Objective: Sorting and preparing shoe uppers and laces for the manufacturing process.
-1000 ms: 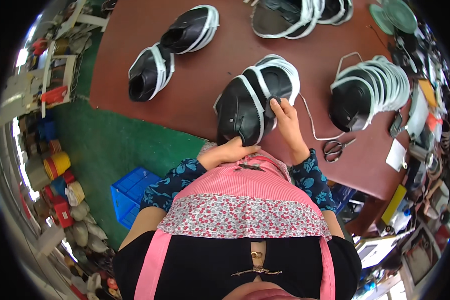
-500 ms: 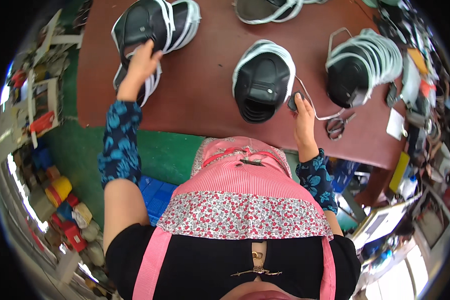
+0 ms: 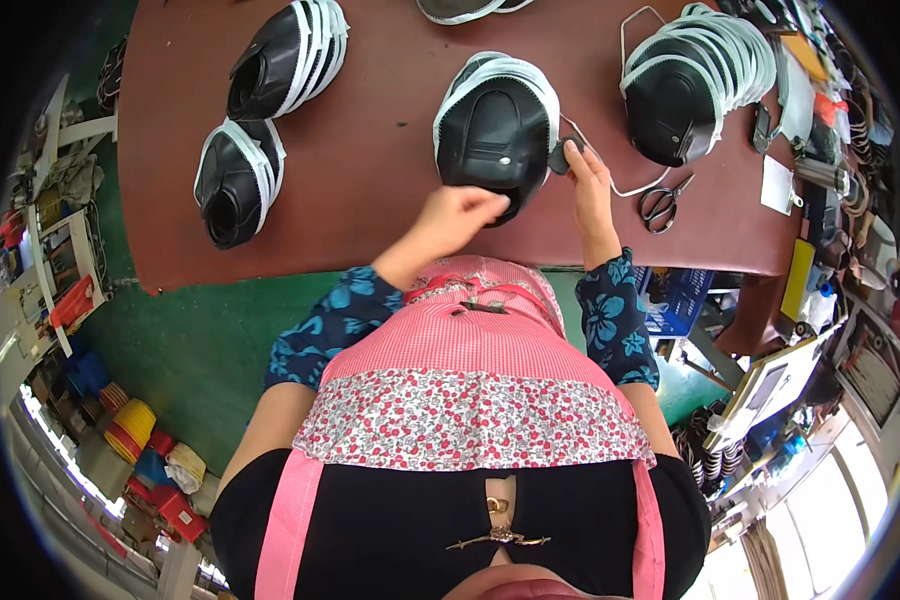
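Observation:
In front of me a stack of black shoe uppers point(image 3: 495, 130) with white edging lies on the table. My left hand point(image 3: 458, 218) is at its near end, thumb and fingers pinched together at the heel of the top upper and covering part of the opening. To the right of the stack, my right hand point(image 3: 588, 180) grips a small dark grey rounded piece point(image 3: 562, 156) between thumb and fingers. Its exact kind cannot be made out. A thin white cord point(image 3: 625, 190) curves past that hand toward the pile on the right.
Black-handled scissors point(image 3: 660, 205) lie right of my right hand. A fanned pile of uppers point(image 3: 670, 110) is beyond them. Two smaller piles of uppers, one far point(image 3: 275, 65) and one nearer point(image 3: 232, 190), are on the left of the brown-red table point(image 3: 370, 200). Clutter lines the right edge.
My left hand has let go of an upper at the far left pile and come right to the middle stack. My right hand keeps the dark piece. The whole view has shifted slightly.

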